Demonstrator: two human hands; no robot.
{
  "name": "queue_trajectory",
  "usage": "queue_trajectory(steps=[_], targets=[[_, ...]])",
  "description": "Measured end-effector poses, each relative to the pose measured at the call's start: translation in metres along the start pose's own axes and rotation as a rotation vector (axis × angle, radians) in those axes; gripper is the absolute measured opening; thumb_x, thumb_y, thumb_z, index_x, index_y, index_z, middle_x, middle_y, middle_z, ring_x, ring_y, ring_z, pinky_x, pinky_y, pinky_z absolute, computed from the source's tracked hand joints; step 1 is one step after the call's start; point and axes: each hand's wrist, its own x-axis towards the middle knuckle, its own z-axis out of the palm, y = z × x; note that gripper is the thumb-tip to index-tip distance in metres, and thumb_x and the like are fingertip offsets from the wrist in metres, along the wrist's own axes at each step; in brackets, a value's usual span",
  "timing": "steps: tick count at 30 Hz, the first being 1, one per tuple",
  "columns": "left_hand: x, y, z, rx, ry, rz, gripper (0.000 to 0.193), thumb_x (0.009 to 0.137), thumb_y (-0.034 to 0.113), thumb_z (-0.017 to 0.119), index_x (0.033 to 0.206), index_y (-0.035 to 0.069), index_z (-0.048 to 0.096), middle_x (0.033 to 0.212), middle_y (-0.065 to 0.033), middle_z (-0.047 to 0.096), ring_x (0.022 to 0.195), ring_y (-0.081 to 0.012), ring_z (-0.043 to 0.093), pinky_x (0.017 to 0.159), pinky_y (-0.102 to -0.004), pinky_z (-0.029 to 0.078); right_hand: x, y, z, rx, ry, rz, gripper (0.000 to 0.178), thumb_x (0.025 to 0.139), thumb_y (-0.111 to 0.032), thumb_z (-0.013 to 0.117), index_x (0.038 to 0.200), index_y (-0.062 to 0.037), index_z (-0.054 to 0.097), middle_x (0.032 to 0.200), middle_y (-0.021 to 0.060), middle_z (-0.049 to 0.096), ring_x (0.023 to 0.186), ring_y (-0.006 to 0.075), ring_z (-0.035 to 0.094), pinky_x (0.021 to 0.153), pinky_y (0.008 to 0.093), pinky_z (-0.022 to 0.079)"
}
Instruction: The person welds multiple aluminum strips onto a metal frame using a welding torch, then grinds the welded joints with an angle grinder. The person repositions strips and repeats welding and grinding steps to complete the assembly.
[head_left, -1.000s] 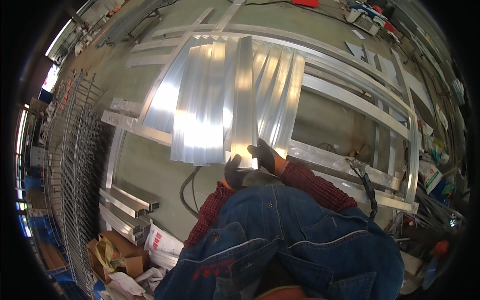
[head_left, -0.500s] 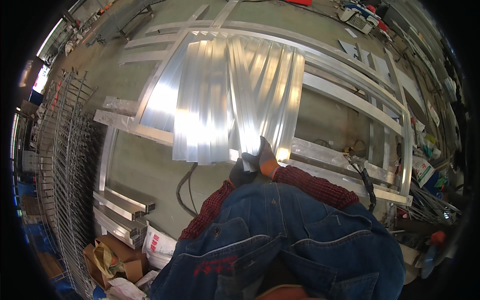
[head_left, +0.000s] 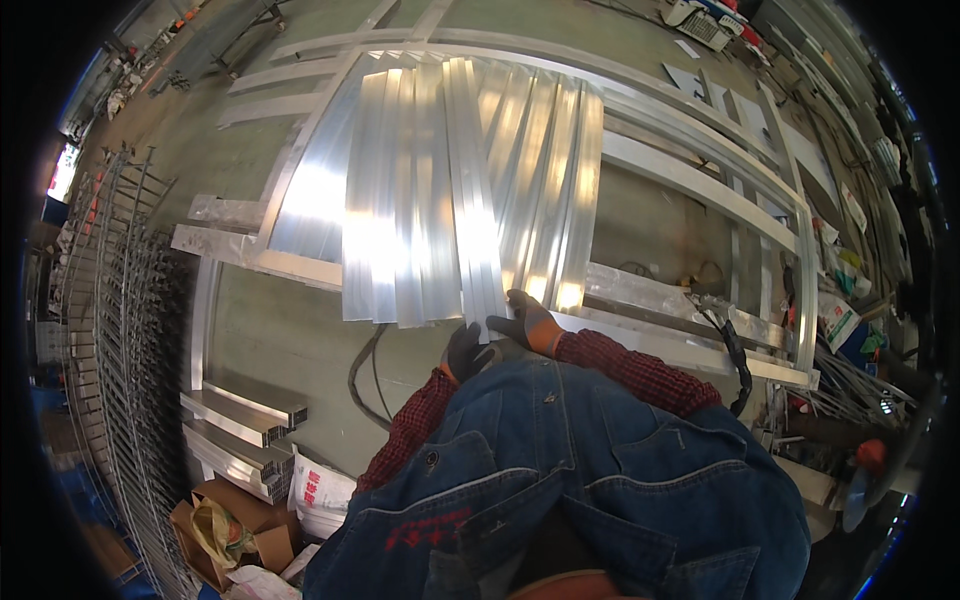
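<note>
Compared with a second ago, the metal strip [head_left: 473, 220] at the hands has swung over to the left: its far end, which stood apart between the two groups of strips, now lies against the left group of strips [head_left: 400, 200], and its near end sits a little further left too. Half a second ago it leaned across the gap with the right hand over its near end; now the right hand [head_left: 528, 324] is off to the right of that end, its gloved thumb and forefinger spread apart, released, with the thumb tip just beside the strip's edge; whether it touches cannot be told. The left hand [head_left: 467, 353] is at the near end of the strip, its fingers partly bent along the left side and the thumb low beneath the tip; whether they grasp it or only touch it cannot be told. The strip lies lengthwise, slightly slanted, over the metal frame [head_left: 700, 190], with the right group of strips [head_left: 545, 190] fanned out beside it.
</note>
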Motion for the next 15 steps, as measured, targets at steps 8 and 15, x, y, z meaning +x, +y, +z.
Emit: queue_trajectory(steps=[8,15], targets=[[-0.035,0.036,0.040,-0.585,-0.367,-0.195,0.052,0.111,0.048,0.065,0.148,0.011,0.061,0.131,-0.0110,0.069,0.122,-0.0291,0.064,0.102,-0.0451,0.053,0.002,0.011,-0.009,0.319,-0.128,-0.017,0.083,0.092,-0.046,0.088,0.150,0.0053,0.059,0.137,0.0280,0.072,0.130,0.0380,0.070,0.109,0.0454,0.056],[-0.024,0.045,0.030,0.333,-0.206,0.173,0.035,0.107,0.037,0.071,0.130,0.010,0.070,0.111,-0.0110,0.076,0.105,-0.0290,0.074,0.088,-0.0449,0.059,-0.014,-0.018,-0.017,0.116,0.090,0.009,0.105,0.088,-0.049,0.090,0.168,-0.0032,0.040,0.162,0.0304,0.051,0.142,0.0451,0.061,0.117,0.0484,0.053]])
